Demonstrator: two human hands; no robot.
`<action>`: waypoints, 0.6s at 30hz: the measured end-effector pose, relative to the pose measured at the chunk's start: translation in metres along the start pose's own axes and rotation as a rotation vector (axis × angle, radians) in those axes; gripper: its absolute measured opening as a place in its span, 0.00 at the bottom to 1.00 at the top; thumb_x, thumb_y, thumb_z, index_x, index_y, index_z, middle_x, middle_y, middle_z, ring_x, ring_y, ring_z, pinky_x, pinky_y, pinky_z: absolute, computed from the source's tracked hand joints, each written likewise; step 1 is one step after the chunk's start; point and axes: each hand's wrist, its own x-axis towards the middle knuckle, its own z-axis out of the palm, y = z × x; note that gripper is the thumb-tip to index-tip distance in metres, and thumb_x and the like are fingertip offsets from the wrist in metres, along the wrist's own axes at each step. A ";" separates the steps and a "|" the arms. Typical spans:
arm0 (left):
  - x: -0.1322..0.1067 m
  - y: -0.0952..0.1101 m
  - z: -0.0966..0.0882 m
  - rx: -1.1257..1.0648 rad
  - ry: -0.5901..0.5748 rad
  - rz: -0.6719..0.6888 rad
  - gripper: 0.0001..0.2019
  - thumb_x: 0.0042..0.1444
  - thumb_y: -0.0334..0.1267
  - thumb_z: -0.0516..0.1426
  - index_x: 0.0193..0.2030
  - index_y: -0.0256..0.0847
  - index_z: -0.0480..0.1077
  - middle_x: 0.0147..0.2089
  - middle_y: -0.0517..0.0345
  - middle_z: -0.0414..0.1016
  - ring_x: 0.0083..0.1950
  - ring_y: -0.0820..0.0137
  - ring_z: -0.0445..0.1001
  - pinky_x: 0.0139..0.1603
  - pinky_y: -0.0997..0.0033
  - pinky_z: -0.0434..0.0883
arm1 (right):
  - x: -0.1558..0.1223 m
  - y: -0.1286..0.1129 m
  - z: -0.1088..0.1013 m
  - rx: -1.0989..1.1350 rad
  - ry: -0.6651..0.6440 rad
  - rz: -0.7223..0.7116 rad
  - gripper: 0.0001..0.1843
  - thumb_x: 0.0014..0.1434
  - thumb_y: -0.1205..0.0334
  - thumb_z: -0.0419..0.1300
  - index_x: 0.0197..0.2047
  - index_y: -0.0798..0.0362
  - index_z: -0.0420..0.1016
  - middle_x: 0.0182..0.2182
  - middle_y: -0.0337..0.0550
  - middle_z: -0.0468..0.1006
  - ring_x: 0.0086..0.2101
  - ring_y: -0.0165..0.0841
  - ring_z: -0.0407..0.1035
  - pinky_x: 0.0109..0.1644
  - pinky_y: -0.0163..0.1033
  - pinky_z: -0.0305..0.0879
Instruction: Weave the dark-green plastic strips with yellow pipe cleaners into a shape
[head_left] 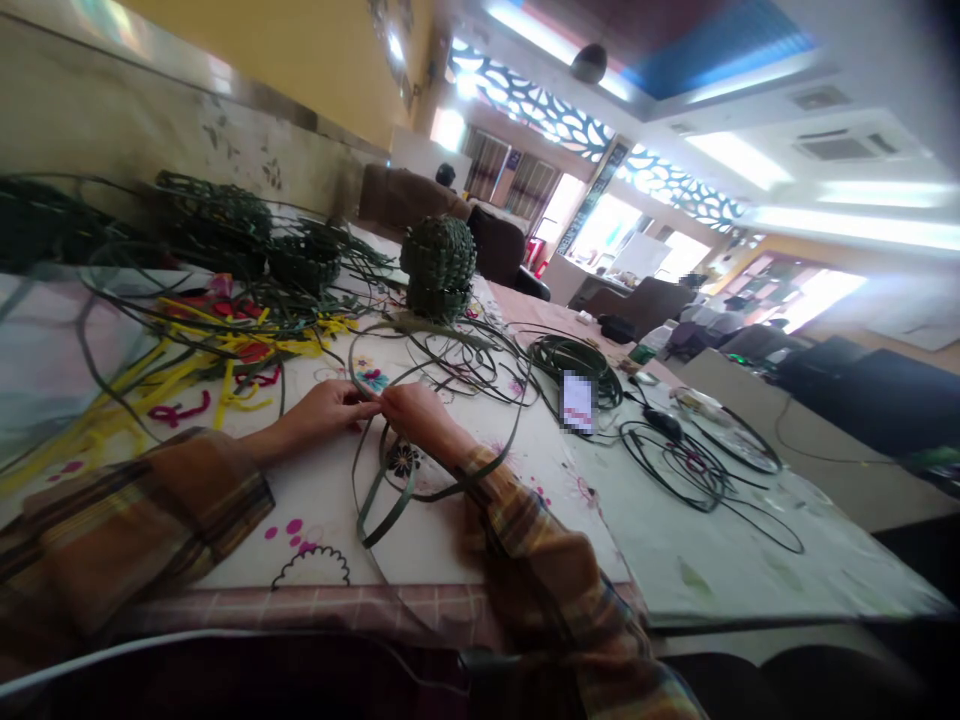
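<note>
Starting at your left, your left hand point(326, 415) comes in over the bench point(480, 550), thumb and fingers drawn together and seemingly pinching the green strip point(391, 519) just beside your other hand. The strip should weigh next to nothing; judging by the wide, open curves it makes, it is springy rather than limp, bends readily and would probably kink only if folded sharply. Its face looks smooth, so expect it to slide a little in a loose grip; take it by its two flat faces, close to where the loops meet, since a hold far out would let them swing. It curls between and below your hands, above the bench's white, flower-printed top: dark green, narrow and flat like ribbon, paler where it turns to the light. Your right hand point(420, 415) meets the left, its thumb and forefinger pinching the strip, the other fingers curled in; one loop appears to pass across your right sleeve point(525, 510). Further right, a coil point(559, 352) of similar dark material lies well apart from both hands.
</note>
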 end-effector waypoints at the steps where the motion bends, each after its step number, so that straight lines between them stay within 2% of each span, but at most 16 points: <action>1: -0.001 0.001 0.000 -0.006 0.011 -0.032 0.18 0.42 0.49 0.66 0.34 0.36 0.78 0.28 0.55 0.77 0.27 0.70 0.73 0.27 0.73 0.73 | 0.000 0.000 0.000 0.003 -0.007 -0.031 0.13 0.66 0.65 0.56 0.30 0.55 0.75 0.26 0.43 0.73 0.26 0.29 0.61 0.30 0.36 0.47; 3: -0.003 0.003 0.000 -0.030 0.048 -0.110 0.16 0.42 0.47 0.66 0.30 0.34 0.77 0.25 0.56 0.76 0.25 0.70 0.72 0.26 0.74 0.71 | 0.001 0.003 -0.002 0.108 0.048 -0.059 0.13 0.67 0.66 0.54 0.31 0.56 0.75 0.26 0.41 0.74 0.27 0.28 0.63 0.31 0.34 0.51; 5: -0.004 0.005 -0.001 -0.055 0.111 -0.178 0.15 0.43 0.46 0.66 0.28 0.34 0.75 0.23 0.55 0.75 0.24 0.71 0.72 0.25 0.75 0.69 | 0.002 0.009 -0.004 0.307 0.155 -0.023 0.15 0.68 0.62 0.53 0.32 0.56 0.75 0.23 0.38 0.73 0.25 0.26 0.64 0.31 0.32 0.54; 8: -0.003 0.003 -0.006 -0.146 0.239 -0.238 0.13 0.45 0.42 0.66 0.30 0.33 0.74 0.24 0.55 0.76 0.23 0.72 0.72 0.24 0.76 0.68 | 0.003 0.018 -0.005 0.595 0.307 0.074 0.16 0.67 0.57 0.55 0.30 0.55 0.73 0.17 0.33 0.67 0.19 0.24 0.62 0.26 0.29 0.54; 10: -0.001 0.001 -0.010 -0.214 0.317 -0.263 0.13 0.47 0.41 0.66 0.33 0.33 0.73 0.25 0.55 0.76 0.23 0.72 0.72 0.24 0.75 0.68 | 0.003 0.024 -0.004 0.711 0.356 0.144 0.17 0.65 0.55 0.55 0.28 0.55 0.72 0.14 0.31 0.65 0.16 0.23 0.59 0.23 0.29 0.53; 12: 0.002 0.000 -0.014 -0.249 0.360 -0.261 0.12 0.50 0.41 0.65 0.33 0.32 0.72 0.25 0.55 0.76 0.24 0.72 0.72 0.24 0.76 0.67 | 0.004 0.029 0.001 0.745 0.337 0.238 0.19 0.64 0.54 0.57 0.25 0.56 0.71 0.13 0.32 0.64 0.14 0.22 0.58 0.21 0.28 0.53; 15: 0.002 0.000 -0.017 -0.280 0.388 -0.231 0.11 0.52 0.40 0.63 0.32 0.32 0.72 0.27 0.54 0.76 0.25 0.74 0.71 0.25 0.77 0.66 | 0.006 0.032 0.011 0.777 0.227 0.350 0.20 0.61 0.51 0.61 0.24 0.56 0.71 0.13 0.34 0.67 0.13 0.23 0.60 0.17 0.28 0.54; 18: -0.002 0.003 -0.015 -0.284 0.387 -0.186 0.11 0.52 0.41 0.62 0.31 0.33 0.72 0.28 0.54 0.76 0.26 0.74 0.71 0.26 0.77 0.67 | 0.007 0.029 0.020 0.965 0.082 0.364 0.24 0.58 0.43 0.64 0.26 0.56 0.70 0.16 0.35 0.70 0.13 0.25 0.63 0.15 0.29 0.54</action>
